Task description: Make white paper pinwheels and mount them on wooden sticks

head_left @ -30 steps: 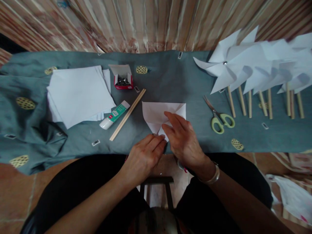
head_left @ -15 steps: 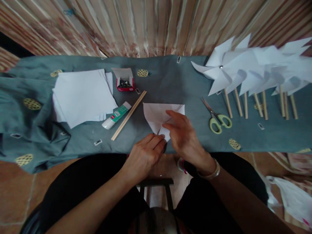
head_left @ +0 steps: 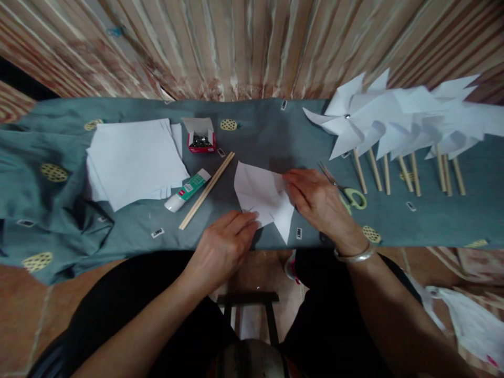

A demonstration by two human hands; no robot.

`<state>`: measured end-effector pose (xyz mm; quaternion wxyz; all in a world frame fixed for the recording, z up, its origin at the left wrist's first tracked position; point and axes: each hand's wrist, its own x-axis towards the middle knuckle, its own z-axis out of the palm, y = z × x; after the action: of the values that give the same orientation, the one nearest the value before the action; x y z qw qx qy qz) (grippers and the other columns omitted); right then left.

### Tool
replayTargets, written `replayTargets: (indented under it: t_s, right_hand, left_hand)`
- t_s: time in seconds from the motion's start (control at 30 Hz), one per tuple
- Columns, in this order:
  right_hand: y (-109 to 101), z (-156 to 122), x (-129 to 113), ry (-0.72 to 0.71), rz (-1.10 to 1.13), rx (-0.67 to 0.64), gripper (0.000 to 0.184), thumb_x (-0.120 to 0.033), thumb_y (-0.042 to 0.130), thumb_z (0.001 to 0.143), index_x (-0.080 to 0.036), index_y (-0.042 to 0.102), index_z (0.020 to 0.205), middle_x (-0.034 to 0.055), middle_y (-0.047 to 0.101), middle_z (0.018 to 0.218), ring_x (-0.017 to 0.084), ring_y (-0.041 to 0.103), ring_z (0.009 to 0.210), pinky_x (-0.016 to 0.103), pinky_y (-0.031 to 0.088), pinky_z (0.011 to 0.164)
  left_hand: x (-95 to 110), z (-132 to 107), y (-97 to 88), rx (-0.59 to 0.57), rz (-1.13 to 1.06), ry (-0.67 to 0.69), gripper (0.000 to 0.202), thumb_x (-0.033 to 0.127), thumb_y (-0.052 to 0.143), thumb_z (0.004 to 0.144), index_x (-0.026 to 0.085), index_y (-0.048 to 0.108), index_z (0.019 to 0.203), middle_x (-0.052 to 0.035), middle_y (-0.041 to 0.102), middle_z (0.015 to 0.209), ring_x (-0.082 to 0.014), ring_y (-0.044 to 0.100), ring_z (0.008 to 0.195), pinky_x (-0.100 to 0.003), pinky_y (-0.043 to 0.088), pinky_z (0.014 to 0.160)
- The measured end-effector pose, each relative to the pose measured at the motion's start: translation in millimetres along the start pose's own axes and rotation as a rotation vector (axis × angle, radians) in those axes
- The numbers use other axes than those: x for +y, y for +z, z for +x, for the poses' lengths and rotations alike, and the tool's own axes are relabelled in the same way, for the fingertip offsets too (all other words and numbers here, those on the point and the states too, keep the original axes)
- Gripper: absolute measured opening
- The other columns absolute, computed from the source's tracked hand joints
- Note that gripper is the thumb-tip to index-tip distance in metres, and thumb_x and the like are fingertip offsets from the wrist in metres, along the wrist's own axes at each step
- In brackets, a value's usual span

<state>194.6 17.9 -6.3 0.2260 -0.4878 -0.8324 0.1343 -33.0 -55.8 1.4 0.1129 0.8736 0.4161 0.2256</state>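
- Presses the folded white paper [head_left: 260, 194] down with the flat, open left hand [head_left: 222, 247].
- Pinches its right edge with the right hand [head_left: 319, 202], just beside green scissors [head_left: 356, 198].

right hand [head_left: 321, 202] shifted right, folded paper [head_left: 263, 197] opened

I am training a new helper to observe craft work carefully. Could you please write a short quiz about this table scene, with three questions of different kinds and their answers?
1. True or false: the green-handled scissors lie to the left of the glue tube.
2. Multiple choice: the left hand rests its fingertips on A) the scissors, B) the folded white paper, C) the glue tube.
3. Short answer: which hand grips the right edge of that paper?

Key: 1 false; 2 B; 3 the right hand.
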Motion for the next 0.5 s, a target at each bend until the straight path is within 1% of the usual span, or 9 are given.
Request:
replayTargets:
  t_s: [0.1,0.2,0.27,0.3,0.37,0.43,0.5]
  right_hand:
    - [-9,-14,-1,0.018,0.024,0.013,0.03,-0.026,0.042,0.098,-0.019,0.069,0.11,0.0097,0.073,0.109,0.026,0.067,0.101,0.048,0.051,0.096]
    - [-14,-27,-4,0.05,0.027,0.026,0.028,-0.028,0.044,0.098,-0.019,0.071,0.103,0.0085,0.075,0.101,0.024,0.07,0.094,0.044,0.054,0.09]
    - [-17,-35,-5,0.056,0.015,0.012,0.027,-0.028,0.046,0.097,-0.019,0.072,0.098,0.0081,0.075,0.096,0.024,0.071,0.09,0.042,0.056,0.086]
    - [-18,-37,-5,0.057,0.006,0.004,0.026,-0.028,0.047,0.097,-0.019,0.072,0.095,0.008,0.075,0.093,0.024,0.071,0.088,0.041,0.056,0.084]
    - [-20,-41,-4,0.067,-0.013,0.015,0.025,-0.029,0.049,0.097,-0.019,0.072,0.093,0.0079,0.075,0.09,0.024,0.071,0.086,0.042,0.056,0.082]
    - [-21,-42,-4,0.082,-0.016,0.053,0.025,-0.029,0.049,0.096,-0.019,0.071,0.099,0.0082,0.075,0.095,0.025,0.07,0.09,0.044,0.056,0.085]
    - [-21,-43,-4,0.075,0.002,0.076,0.027,-0.027,0.048,0.096,-0.019,0.069,0.111,0.0097,0.073,0.108,0.027,0.068,0.102,0.047,0.054,0.092]
  left_hand:
    - [-14,2,-3.8,0.028,0.041,-0.02,0.021,0.01,0.052,0.091,0.011,0.067,0.105,-0.0132,0.07,0.113,-0.0221,0.064,0.097,-0.039,0.06,0.083]
    - [-28,4,-5.9,0.032,0.092,-0.066,0.023,0.01,0.05,0.091,0.014,0.068,0.104,-0.0115,0.068,0.117,-0.0232,0.062,0.105,-0.041,0.057,0.089]
    - [-32,7,-6.2,0.03,0.118,-0.081,0.024,0.009,0.049,0.091,0.016,0.068,0.104,-0.0092,0.067,0.12,-0.0239,0.06,0.109,-0.043,0.055,0.094]
    - [-32,8,-5.9,0.038,0.128,-0.084,0.026,0.008,0.049,0.09,0.017,0.067,0.106,-0.0083,0.066,0.122,-0.0243,0.059,0.11,-0.043,0.054,0.095]
    - [-27,10,-4.5,0.078,0.133,-0.078,0.03,0.005,0.049,0.087,0.017,0.064,0.11,-0.0093,0.063,0.125,-0.0255,0.056,0.114,-0.045,0.053,0.096]
    - [-15,12,-1.9,0.119,0.104,-0.045,0.033,0.003,0.049,0.086,0.015,0.062,0.115,-0.0124,0.062,0.127,-0.0268,0.055,0.115,-0.046,0.053,0.095]
    - [-2,14,2.0,0.09,0.042,0.008,0.029,0.01,0.053,0.088,0.016,0.061,0.116,-0.0124,0.064,0.122,-0.0265,0.057,0.111,-0.045,0.053,0.091]
